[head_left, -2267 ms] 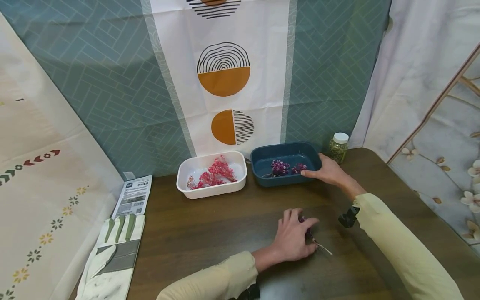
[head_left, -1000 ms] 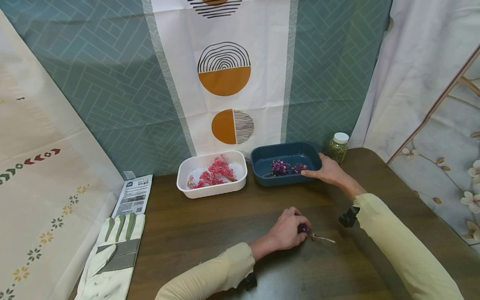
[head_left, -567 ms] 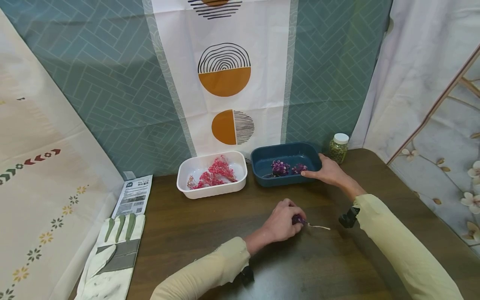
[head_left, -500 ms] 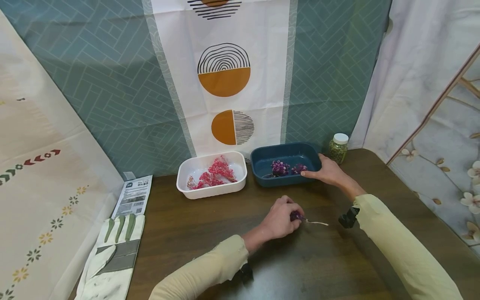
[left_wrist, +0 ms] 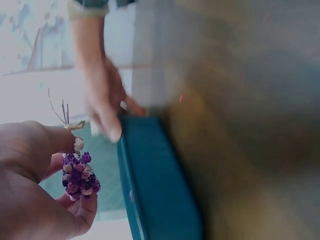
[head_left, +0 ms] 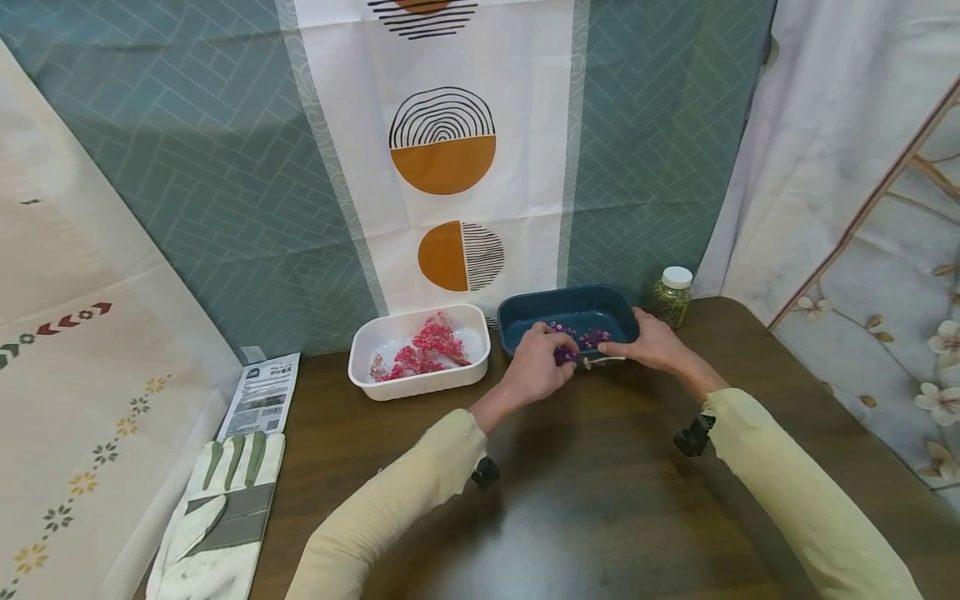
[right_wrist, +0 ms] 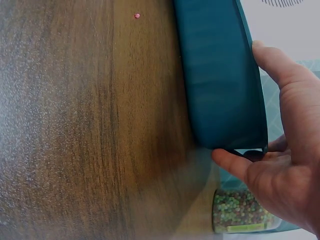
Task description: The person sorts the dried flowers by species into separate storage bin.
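Note:
My left hand [head_left: 534, 367] pinches a small bunch of purple dried flowers [head_left: 566, 355] at the front rim of a dark blue dish [head_left: 562, 302]. Its thin tied stems point right. The left wrist view shows the blossoms [left_wrist: 79, 175] between thumb and fingers, beside the dish's outer wall [left_wrist: 160, 180]. More purple flowers [head_left: 595, 337] lie inside the dish, partly hidden by the left hand. At the dish's right end, my right hand [head_left: 660, 342] grips the corner. In the right wrist view, one digit lies at the rim and others bend around the end.
A white dish [head_left: 420, 385] with pink dried flowers [head_left: 435, 342] stands left of the blue one. Just right of the right hand is a white-lidded jar [head_left: 672, 298]. Work gloves [head_left: 225, 517] and a printed card [head_left: 262, 393] lie at the table's left. Hanging cloths surround the table.
My left hand picked up the purple bunch from the table and carried it forward and left to the blue dish's front rim. The right hand stays at the dish's right end.

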The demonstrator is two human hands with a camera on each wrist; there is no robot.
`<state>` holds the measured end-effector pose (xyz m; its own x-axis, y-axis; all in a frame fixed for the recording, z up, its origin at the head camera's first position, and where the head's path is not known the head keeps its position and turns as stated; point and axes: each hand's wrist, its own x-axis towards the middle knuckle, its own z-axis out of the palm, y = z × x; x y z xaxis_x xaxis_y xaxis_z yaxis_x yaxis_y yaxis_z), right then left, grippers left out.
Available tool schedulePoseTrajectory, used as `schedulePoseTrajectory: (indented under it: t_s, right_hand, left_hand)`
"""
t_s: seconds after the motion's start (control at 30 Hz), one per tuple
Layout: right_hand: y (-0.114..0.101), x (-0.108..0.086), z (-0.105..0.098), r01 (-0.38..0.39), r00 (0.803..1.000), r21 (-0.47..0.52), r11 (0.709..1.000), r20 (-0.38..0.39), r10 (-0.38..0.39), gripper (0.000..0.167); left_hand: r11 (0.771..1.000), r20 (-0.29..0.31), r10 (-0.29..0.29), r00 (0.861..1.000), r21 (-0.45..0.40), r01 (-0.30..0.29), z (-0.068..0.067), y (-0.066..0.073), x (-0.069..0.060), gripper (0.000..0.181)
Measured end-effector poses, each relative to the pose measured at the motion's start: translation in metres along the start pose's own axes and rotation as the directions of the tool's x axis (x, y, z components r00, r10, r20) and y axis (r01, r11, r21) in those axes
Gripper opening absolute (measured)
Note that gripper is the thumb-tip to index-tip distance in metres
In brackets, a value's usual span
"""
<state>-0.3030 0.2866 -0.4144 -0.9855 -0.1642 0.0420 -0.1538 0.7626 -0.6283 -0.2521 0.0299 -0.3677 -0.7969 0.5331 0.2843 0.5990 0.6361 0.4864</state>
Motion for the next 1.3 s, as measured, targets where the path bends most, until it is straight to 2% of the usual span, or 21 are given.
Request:
schedulePoseTrajectory:
  t_s: [0.1,0.23,0.43,0.6,0.77,0.9,1.07,1.23,1.3]
  right_hand:
    - [0.001,0.000,0.000,-0.009,1.000,0.005,1.000,0.003,0.009,0.105]
    - [0.001,0.000,0.001,-0.013,1.000,0.034,0.999,0.009,0.013,0.104]
    - [-0.002,0.000,0.002,-0.015,1.000,0.040,0.999,0.005,0.015,0.098]
    - [-0.003,0.000,0.001,-0.037,0.999,0.026,0.999,0.014,0.037,0.103]
    - [-0.002,0.001,0.002,-0.049,0.999,0.017,0.999,0.013,0.048,0.104]
    - [0.000,0.001,0.001,-0.035,0.999,0.016,0.999,0.003,0.035,0.106]
    - [0.003,0.001,0.001,-0.026,1.000,0.015,1.000,-0.004,0.027,0.108]
    - [0.003,0.001,0.001,-0.026,1.000,0.013,1.000,-0.002,0.026,0.107]
    - [0.002,0.001,0.001,-0.023,1.000,0.017,1.000,-0.004,0.023,0.107]
  left_hand:
    - [0.999,-0.011,-0.052,0.999,0.007,0.052,-0.007,-0.004,0.013,0.019]
    - [0.994,-0.016,-0.107,0.994,0.035,0.107,-0.010,-0.010,0.024,0.020]
    - [0.986,-0.035,-0.153,0.988,0.068,0.155,-0.006,-0.019,0.034,0.019]
    - [0.979,-0.048,-0.186,0.981,0.081,0.189,-0.004,-0.026,0.042,0.019]
    - [0.967,-0.087,-0.224,0.971,0.107,0.232,0.001,-0.037,0.053,0.019]
    - [0.951,-0.103,-0.277,0.955,0.113,0.288,0.005,-0.043,0.061,0.019]
    - [0.929,-0.108,-0.354,0.929,0.078,0.363,0.012,-0.054,0.072,0.021]
    - [0.908,-0.106,-0.406,0.908,0.065,0.413,0.014,-0.055,0.077,0.021]
    - [0.898,-0.094,-0.432,0.897,0.046,0.437,0.011,-0.049,0.075,0.022]
